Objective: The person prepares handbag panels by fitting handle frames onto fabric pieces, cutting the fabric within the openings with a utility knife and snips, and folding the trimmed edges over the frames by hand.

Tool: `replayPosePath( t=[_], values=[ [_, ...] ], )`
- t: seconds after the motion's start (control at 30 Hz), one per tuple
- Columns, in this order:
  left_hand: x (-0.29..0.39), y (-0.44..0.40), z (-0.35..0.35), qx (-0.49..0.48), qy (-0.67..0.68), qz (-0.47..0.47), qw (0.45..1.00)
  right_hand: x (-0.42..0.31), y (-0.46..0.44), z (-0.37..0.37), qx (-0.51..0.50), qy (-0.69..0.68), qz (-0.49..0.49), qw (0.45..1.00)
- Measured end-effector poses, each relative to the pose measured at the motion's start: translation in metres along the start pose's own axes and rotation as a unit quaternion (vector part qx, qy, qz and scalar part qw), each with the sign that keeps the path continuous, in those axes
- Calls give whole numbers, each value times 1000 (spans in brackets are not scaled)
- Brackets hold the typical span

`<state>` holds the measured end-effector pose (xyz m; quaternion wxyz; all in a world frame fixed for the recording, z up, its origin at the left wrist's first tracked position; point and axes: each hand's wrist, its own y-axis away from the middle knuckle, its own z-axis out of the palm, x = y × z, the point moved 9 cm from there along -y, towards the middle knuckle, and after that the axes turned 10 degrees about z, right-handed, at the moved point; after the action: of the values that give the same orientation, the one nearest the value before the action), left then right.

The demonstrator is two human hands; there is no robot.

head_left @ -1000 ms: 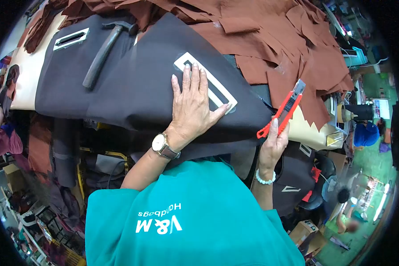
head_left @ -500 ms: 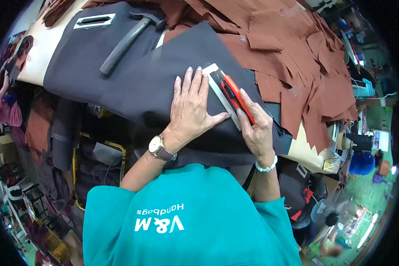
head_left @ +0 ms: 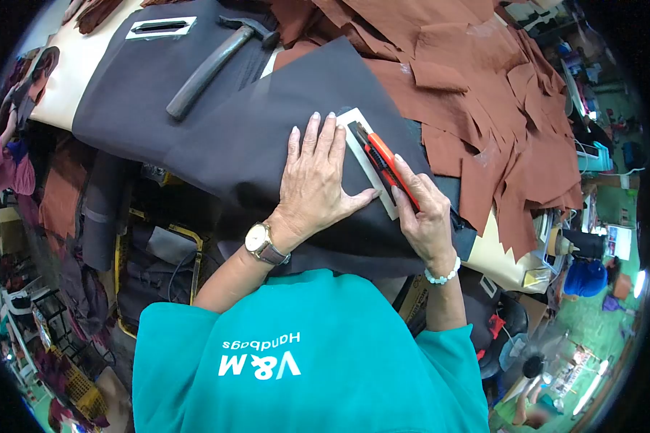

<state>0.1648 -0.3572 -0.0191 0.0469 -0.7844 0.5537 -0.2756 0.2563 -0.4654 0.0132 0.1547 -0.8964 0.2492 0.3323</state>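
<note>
My left hand (head_left: 312,177) lies flat on a dark sheet of material (head_left: 231,133), fingers stretched out and thumb apart. Its index finger and thumb rest against the left side of a narrow white rectangular frame (head_left: 364,164) on that sheet. A red utility knife (head_left: 388,164) is gripped in my right hand (head_left: 425,216), its blade end over the upper part of the frame's opening. Whether the blade touches the sheet, I cannot tell. My right fingers hide the knife's rear end.
A hammer (head_left: 213,72) lies on the dark material at upper left, near another white frame (head_left: 134,33). Brown cut pieces (head_left: 477,94) are heaped at the upper right. A yellow-framed cart (head_left: 195,278) stands below the table edge. Another person (head_left: 531,404) is at lower right.
The knife's blade end sits slightly lower and its handle is tilted a little differently along the frame. My left hand stays pressed in the same place on the sheet.
</note>
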Motion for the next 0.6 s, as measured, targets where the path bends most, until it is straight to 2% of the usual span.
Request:
replayPosePath(
  t=[0.6],
  values=[
    [0, 1, 0, 3, -1, 5, 1000, -2, -1, -1, 9, 7, -13, 1000]
  ],
)
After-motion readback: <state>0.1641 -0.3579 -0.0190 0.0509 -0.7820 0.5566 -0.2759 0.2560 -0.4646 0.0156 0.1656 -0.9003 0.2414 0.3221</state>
